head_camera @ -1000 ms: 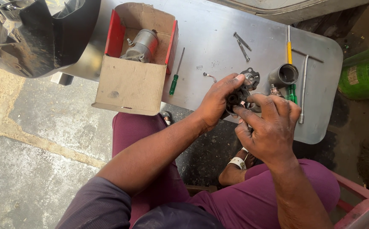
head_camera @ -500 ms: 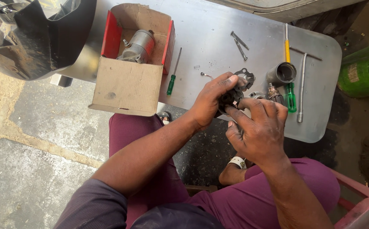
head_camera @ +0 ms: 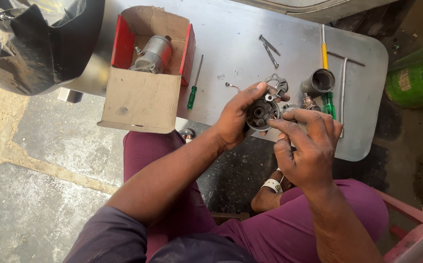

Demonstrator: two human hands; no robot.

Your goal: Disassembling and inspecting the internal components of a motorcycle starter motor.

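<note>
Both hands (head_camera: 275, 126) cup a round motor part (head_camera: 262, 113) above table (head_camera: 231, 44).

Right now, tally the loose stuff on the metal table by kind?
Screwdrivers: 2, a small green one and a yellow-and-green one
Long bolts: 2
Metal cylinder: 1
Cardboard box: 1
Bent rod: 1
Total: 7

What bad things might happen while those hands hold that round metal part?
The round metal part is held in the air by the left hand and right hand near the table's edge; it might slip onto the floor. The small screws lie loose and may roll away.
</note>
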